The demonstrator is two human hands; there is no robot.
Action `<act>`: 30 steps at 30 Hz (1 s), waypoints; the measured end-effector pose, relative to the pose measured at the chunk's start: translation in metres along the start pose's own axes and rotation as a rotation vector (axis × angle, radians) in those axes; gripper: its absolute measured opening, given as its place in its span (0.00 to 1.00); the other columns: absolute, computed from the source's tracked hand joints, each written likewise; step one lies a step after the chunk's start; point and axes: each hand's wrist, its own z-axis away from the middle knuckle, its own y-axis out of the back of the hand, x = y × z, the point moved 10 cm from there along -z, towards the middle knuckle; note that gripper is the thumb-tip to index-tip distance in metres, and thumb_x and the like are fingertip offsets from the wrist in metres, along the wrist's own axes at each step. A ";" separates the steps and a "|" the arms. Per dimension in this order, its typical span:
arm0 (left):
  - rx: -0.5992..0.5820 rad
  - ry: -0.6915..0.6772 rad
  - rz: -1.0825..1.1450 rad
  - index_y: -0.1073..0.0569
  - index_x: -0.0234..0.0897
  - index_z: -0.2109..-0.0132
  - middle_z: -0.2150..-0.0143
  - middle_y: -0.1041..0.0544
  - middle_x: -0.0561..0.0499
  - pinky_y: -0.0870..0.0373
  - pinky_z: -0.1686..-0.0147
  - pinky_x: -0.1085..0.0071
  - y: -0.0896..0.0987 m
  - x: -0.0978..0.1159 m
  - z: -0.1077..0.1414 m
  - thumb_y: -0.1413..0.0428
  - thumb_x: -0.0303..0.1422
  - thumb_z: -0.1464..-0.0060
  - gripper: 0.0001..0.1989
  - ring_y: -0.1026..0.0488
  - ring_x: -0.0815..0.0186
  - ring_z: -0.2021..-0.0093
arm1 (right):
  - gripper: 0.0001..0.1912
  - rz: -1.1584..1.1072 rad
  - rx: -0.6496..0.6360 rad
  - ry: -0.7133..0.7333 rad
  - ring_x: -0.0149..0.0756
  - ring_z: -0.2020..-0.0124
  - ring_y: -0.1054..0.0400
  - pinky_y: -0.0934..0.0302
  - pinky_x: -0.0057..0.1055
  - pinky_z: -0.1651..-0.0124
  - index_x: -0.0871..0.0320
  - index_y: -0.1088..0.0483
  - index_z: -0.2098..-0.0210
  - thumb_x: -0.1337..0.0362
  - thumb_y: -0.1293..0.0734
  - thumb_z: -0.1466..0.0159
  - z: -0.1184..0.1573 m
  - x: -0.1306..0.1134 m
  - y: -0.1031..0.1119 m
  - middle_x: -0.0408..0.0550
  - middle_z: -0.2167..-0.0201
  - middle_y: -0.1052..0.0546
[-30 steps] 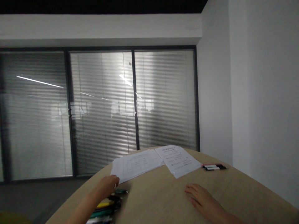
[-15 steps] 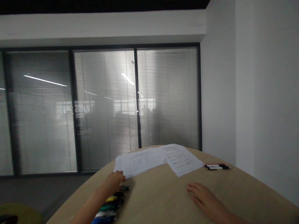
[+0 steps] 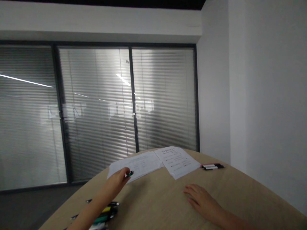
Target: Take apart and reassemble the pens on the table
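Observation:
My left hand (image 3: 122,178) is closed on a dark pen (image 3: 130,174) with a greenish tip end, raised over the near left edge of a printed sheet (image 3: 146,163). Beneath my left forearm lies a row of several pens and markers (image 3: 104,217) in black, yellow, green and white, partly hidden by the arm. My right hand (image 3: 199,199) rests palm down on the tabletop, fingers stretched out, holding nothing. A second printed sheet (image 3: 178,164) lies beyond it, touching the first.
The round wooden table (image 3: 155,204) curves away on both sides. Two or so black-and-white markers (image 3: 212,166) lie near its right edge. Behind it stands a glass partition (image 3: 100,121) with blinds, and a white wall (image 3: 268,95) is at the right.
My left hand has lifted a pen from the row and moved up with it. The view has turned slightly right; my right hand stays on the table.

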 end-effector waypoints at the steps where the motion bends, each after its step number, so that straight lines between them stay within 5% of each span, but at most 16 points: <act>1: 0.050 -0.004 0.134 0.38 0.39 0.60 0.62 0.24 0.47 0.32 0.61 0.69 0.006 0.005 -0.002 0.57 0.33 0.46 0.08 0.26 0.64 0.61 | 0.19 -0.011 0.006 0.001 0.42 0.47 0.41 0.50 0.39 0.44 0.56 0.32 0.53 0.62 0.44 0.40 0.000 0.000 0.001 0.51 0.49 0.31; 4: 0.167 0.028 0.881 0.41 0.40 0.67 0.68 0.23 0.49 0.30 0.64 0.66 0.010 0.021 -0.001 0.50 0.39 0.53 0.10 0.25 0.63 0.67 | 0.19 -0.074 0.024 -0.001 0.41 0.48 0.41 0.50 0.39 0.44 0.57 0.32 0.53 0.64 0.43 0.42 -0.001 0.001 0.004 0.51 0.50 0.31; 9: -0.054 0.245 1.522 0.39 0.39 0.70 0.69 0.22 0.50 0.30 0.60 0.64 -0.053 0.075 0.022 0.40 0.40 0.62 0.16 0.24 0.62 0.66 | 0.20 -0.389 0.077 -0.045 0.38 0.58 0.33 0.42 0.35 0.53 0.59 0.30 0.59 0.56 0.47 0.38 -0.004 0.014 0.009 0.52 0.61 0.25; 12: -0.153 0.283 1.618 0.37 0.39 0.71 0.66 0.22 0.50 0.31 0.58 0.65 -0.080 0.102 0.039 0.39 0.39 0.63 0.15 0.24 0.61 0.62 | 0.31 -0.597 0.062 -0.086 0.36 0.69 0.32 0.38 0.34 0.63 0.61 0.29 0.63 0.45 0.53 0.39 -0.006 0.021 0.003 0.51 0.72 0.25; 16: -0.166 0.383 1.658 0.37 0.39 0.73 0.63 0.22 0.48 0.31 0.57 0.64 -0.099 0.104 0.049 0.38 0.41 0.66 0.17 0.24 0.58 0.61 | 0.37 -0.689 -0.054 -0.046 0.36 0.72 0.33 0.39 0.34 0.65 0.62 0.28 0.68 0.39 0.55 0.42 -0.005 0.005 -0.005 0.49 0.77 0.27; 23: -0.182 0.366 1.670 0.34 0.37 0.76 0.66 0.21 0.48 0.34 0.57 0.65 -0.093 0.111 0.049 0.33 0.40 0.72 0.19 0.25 0.60 0.63 | 0.26 -0.595 -0.168 -0.077 0.32 0.76 0.38 0.43 0.28 0.70 0.59 0.31 0.76 0.46 0.48 0.41 0.001 -0.013 -0.011 0.43 0.80 0.32; 30: -0.189 0.290 1.681 0.32 0.37 0.76 0.68 0.21 0.49 0.37 0.60 0.69 -0.086 0.118 0.050 0.33 0.39 0.69 0.17 0.26 0.63 0.64 | 0.16 -0.624 0.000 -0.223 0.30 0.77 0.40 0.46 0.26 0.71 0.57 0.37 0.77 0.52 0.42 0.41 -0.002 0.013 -0.010 0.40 0.82 0.34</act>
